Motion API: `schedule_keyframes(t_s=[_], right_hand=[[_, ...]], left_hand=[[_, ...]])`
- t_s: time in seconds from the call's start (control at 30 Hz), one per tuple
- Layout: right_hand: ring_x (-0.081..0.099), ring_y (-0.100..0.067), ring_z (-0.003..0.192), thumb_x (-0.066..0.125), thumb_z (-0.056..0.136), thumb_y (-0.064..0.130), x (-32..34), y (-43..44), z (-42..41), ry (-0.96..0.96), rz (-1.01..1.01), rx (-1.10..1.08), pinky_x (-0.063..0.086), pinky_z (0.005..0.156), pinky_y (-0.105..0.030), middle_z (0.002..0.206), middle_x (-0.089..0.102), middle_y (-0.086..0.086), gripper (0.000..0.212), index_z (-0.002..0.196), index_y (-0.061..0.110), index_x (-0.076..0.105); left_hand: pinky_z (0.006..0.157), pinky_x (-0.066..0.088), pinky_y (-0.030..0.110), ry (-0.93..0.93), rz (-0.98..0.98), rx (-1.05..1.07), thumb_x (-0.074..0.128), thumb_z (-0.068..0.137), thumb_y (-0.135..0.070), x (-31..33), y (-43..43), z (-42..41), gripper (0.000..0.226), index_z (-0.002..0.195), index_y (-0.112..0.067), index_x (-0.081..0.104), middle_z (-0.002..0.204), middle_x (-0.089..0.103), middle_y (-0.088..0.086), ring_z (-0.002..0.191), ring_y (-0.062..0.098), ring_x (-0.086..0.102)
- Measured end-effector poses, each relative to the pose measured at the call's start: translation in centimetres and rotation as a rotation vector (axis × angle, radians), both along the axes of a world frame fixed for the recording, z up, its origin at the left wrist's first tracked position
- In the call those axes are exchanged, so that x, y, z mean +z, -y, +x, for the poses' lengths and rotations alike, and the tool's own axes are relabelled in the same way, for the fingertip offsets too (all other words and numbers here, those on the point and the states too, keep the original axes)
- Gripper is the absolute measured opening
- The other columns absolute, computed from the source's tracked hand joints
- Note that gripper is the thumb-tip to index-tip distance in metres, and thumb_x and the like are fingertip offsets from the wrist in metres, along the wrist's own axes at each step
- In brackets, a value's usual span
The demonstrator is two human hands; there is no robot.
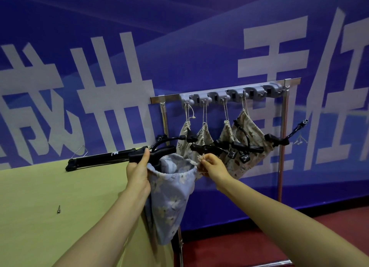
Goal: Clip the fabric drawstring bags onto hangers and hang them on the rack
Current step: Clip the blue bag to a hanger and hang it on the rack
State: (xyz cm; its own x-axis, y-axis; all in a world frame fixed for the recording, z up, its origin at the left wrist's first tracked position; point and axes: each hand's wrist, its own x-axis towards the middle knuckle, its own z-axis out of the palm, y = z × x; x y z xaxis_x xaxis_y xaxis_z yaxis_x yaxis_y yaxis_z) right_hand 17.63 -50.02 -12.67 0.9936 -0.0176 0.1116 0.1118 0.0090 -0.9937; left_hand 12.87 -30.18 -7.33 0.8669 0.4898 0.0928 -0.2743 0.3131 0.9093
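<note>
A pale blue floral drawstring bag (171, 194) hangs open-mouthed below a black clip hanger (157, 154). My left hand (138, 170) grips the hanger's left end together with the bag's left rim. My right hand (212, 165) pinches the bag's right rim and cord beside the hanger's other clip. Behind stands a chrome rack (225, 90) with a grey hook strip (231, 95). Several beige patterned bags (245, 138) hang from those hooks by their cords, with black hangers (239, 146) clipped among them.
A yellow-green table (50, 202) lies at the left, with a stack of black hangers (99, 159) at its far edge and a small metal piece (58, 209) on top. A blue banner wall (179, 46) backs everything. Red floor (249, 244) lies at lower right.
</note>
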Motion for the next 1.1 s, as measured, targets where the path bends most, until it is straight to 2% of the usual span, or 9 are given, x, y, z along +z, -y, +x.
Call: schedule_keyframes(t_s=[0.17,0.27,0.4,0.5,0.63,0.7,0.8,0.97,1.1], right_hand=[[0.053,-0.019,0.069,0.046,0.099,0.012,0.2,-0.8,0.1,-0.023,0.058,0.032,0.048,0.062,-0.027,0.071,0.054,-0.005,0.021,0.078,0.011,0.048],[0.051,-0.016,0.063,0.063,0.088,0.010,0.2,-1.2,0.5,-0.027,-0.095,-0.023,0.050,0.061,-0.030,0.064,0.049,-0.002,0.027,0.069,0.013,0.045],[0.045,-0.014,0.063,0.055,0.088,0.000,0.9,-0.5,0.3,0.058,-0.281,-0.206,0.045,0.059,-0.027,0.067,0.048,0.001,0.022,0.073,0.014,0.046],[0.041,-0.016,0.065,0.056,0.090,0.007,1.6,0.7,0.6,0.096,-0.248,-0.259,0.038,0.058,-0.028,0.070,0.048,-0.002,0.029,0.069,0.019,0.041],[0.042,-0.015,0.062,0.049,0.090,0.000,2.0,1.4,1.2,0.084,-0.083,-0.298,0.037,0.051,-0.023,0.069,0.046,0.001,0.027,0.072,0.018,0.041],[0.044,-0.013,0.064,0.048,0.091,-0.002,2.4,1.5,1.4,0.096,-0.032,-0.287,0.039,0.054,-0.019,0.072,0.046,0.001,0.024,0.076,0.015,0.043],[0.045,-0.015,0.070,0.055,0.091,0.000,3.0,1.6,1.6,0.143,0.017,-0.279,0.040,0.065,-0.025,0.073,0.045,0.001,0.027,0.073,0.017,0.043],[0.049,-0.009,0.065,0.057,0.090,-0.003,4.1,0.8,1.4,0.174,0.070,-0.089,0.047,0.057,-0.014,0.072,0.048,0.000,0.027,0.072,0.014,0.045],[0.051,-0.012,0.067,0.054,0.089,-0.009,4.2,-0.4,1.2,0.161,0.129,0.046,0.049,0.056,-0.013,0.073,0.048,-0.003,0.028,0.074,0.013,0.046]], left_hand=[[0.043,0.044,0.015,0.003,-0.015,-0.039,0.065,0.087,-0.023,0.1,1.0,-0.3,0.039,0.055,-0.008,0.049,0.033,0.048,-0.005,0.034,0.010,0.049],[0.044,0.045,0.015,0.005,-0.042,-0.055,0.065,0.087,-0.021,0.2,1.3,-0.3,0.033,0.059,-0.009,0.053,0.036,0.052,-0.005,0.037,0.010,0.053],[0.049,0.049,0.017,0.028,-0.058,-0.069,0.068,0.085,-0.016,0.2,1.4,-0.7,0.026,0.059,-0.012,0.063,0.043,0.059,-0.005,0.043,0.009,0.058],[0.048,0.049,0.016,0.026,-0.097,-0.103,0.070,0.080,-0.008,0.1,0.9,-0.8,0.004,0.081,-0.008,0.067,0.057,0.067,-0.003,0.057,0.015,0.061],[0.048,0.049,0.016,-0.006,-0.097,-0.285,0.063,0.083,0.000,-0.1,0.5,-1.2,0.009,0.086,-0.008,0.065,0.062,0.071,-0.002,0.058,0.010,0.065],[0.049,0.051,0.018,-0.042,-0.047,-0.379,0.062,0.083,0.001,-0.3,0.2,-1.5,0.008,0.088,-0.005,0.065,0.064,0.072,0.001,0.059,0.012,0.065],[0.048,0.053,0.018,-0.140,0.039,-0.450,0.061,0.084,0.004,-0.6,-0.1,-1.8,0.005,0.085,0.000,0.063,0.059,0.069,0.004,0.050,0.011,0.063],[0.048,0.050,0.015,-0.310,0.325,-0.740,0.055,0.085,0.012,-0.4,0.3,-2.9,0.011,0.087,0.003,0.061,0.045,0.060,0.001,0.035,0.007,0.054],[0.045,0.042,0.016,-0.463,0.600,-0.881,0.057,0.082,0.015,-0.8,0.9,-2.5,0.018,0.081,-0.002,0.063,0.052,0.057,0.003,0.034,0.006,0.044]])
